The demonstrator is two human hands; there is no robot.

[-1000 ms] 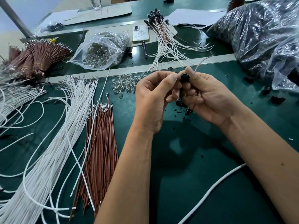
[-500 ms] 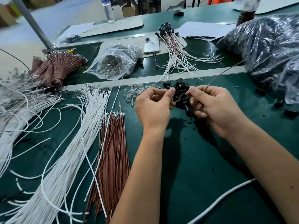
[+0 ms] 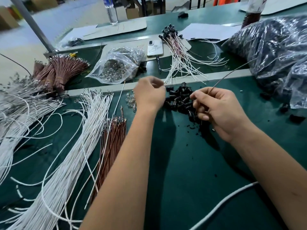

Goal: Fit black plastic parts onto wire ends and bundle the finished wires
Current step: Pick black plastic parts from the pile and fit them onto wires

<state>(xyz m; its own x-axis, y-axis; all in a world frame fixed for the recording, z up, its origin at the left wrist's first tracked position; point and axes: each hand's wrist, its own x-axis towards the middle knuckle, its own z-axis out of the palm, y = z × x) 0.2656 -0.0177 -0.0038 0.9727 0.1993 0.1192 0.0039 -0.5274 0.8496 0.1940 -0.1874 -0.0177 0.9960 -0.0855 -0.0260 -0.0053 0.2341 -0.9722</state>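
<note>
While my right hand (image 3: pixel 221 112) pinches a thin wire (image 3: pixel 232 73) above the black parts (image 3: pixel 180 100), my blurred left hand (image 3: pixel 149 93) is curled, whether on anything I cannot tell. One finished batch (image 3: pixel 179 52) lies beyond; heaps of white wires (image 3: pixel 69 146) and brown wires (image 3: pixel 113 141) remain unfitted, I judge.

Both forearms reach forward; left hand (image 3: pixel 149 95) blurred, fingers curled; right hand (image 3: pixel 219 112) pinching, fingers curled

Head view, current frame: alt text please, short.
A person's right hand pinches a thin wire over a pile of black plastic parts on a green table; the blurred left hand hovers beside it, with white wires lying left.
</note>
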